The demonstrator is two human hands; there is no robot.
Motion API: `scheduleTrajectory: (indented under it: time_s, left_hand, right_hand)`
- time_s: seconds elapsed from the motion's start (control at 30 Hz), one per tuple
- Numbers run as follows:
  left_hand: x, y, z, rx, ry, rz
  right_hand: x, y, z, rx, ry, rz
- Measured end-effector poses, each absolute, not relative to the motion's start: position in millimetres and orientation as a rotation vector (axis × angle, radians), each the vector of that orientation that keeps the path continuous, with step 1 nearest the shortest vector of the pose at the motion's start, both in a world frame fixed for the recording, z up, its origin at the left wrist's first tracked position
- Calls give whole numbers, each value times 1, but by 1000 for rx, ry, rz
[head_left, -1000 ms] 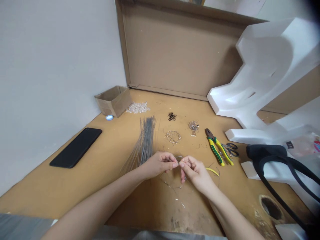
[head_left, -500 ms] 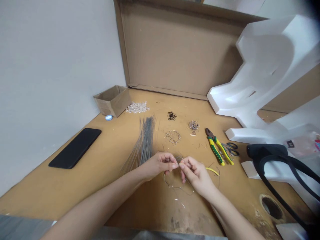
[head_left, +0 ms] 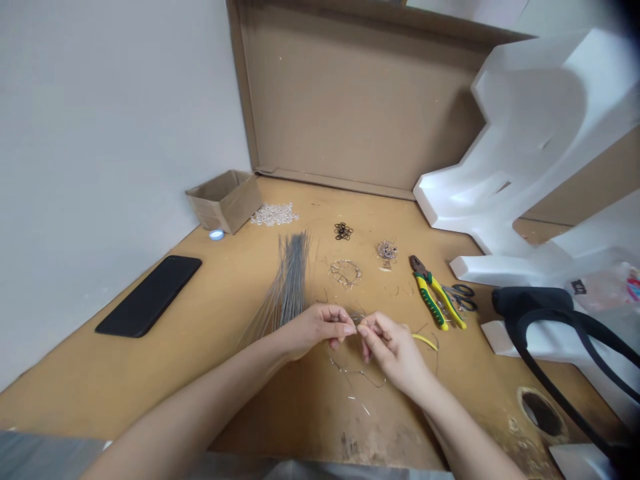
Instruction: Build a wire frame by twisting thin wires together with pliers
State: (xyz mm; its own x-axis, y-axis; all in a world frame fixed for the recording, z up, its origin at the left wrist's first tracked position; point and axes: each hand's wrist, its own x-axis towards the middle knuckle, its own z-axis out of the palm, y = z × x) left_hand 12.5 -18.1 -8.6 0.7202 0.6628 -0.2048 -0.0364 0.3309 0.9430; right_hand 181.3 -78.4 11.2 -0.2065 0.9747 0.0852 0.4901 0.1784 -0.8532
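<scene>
My left hand [head_left: 330, 325] and my right hand [head_left: 387, 340] meet over the front middle of the table, each in a pinch. Between the fingertips runs a thin wire loop [head_left: 357, 372] that hangs below them, with small pieces along it. Its upper part is mostly hidden by my fingers. Left of my left hand lies a bundle of straight grey wires [head_left: 294, 277]. Beyond my hands rests a wire ring [head_left: 345, 274]. A yellow handle [head_left: 425, 342] sticks out beside my right hand, the rest of that tool covered.
Pliers [head_left: 431, 293] and scissors [head_left: 463, 297] lie to the right. Farther back are black rings [head_left: 343, 231], a tangled wire pile [head_left: 387, 250] and clear pieces [head_left: 274, 214] by a small cardboard box [head_left: 225, 202]. A black phone [head_left: 150, 297] lies left; white foam [head_left: 530, 133] stands right.
Both hands keep their pinch in nearly the same place. The hanging wire loop has shifted slightly beneath them.
</scene>
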Motion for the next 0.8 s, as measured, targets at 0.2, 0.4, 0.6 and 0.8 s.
scheduleTrajectory:
  time_s: [0.2, 0.4, 0.6, 0.8]
  left_hand:
    - [13, -22, -4, 1231, 662, 548]
    - [15, -26, -2, 1282, 699, 609]
    - [16, -27, -2, 1282, 700, 627]
    - [16, -27, -3, 1241, 738, 577]
  right_hand:
    - [182, -79, 10, -1376, -1792, 947]
    - [182, -78, 7, -1366, -1791, 929]
    - [181, -81, 8, -1371, -1826, 875]
    - [183, -81, 10, -1411, -1986, 682]
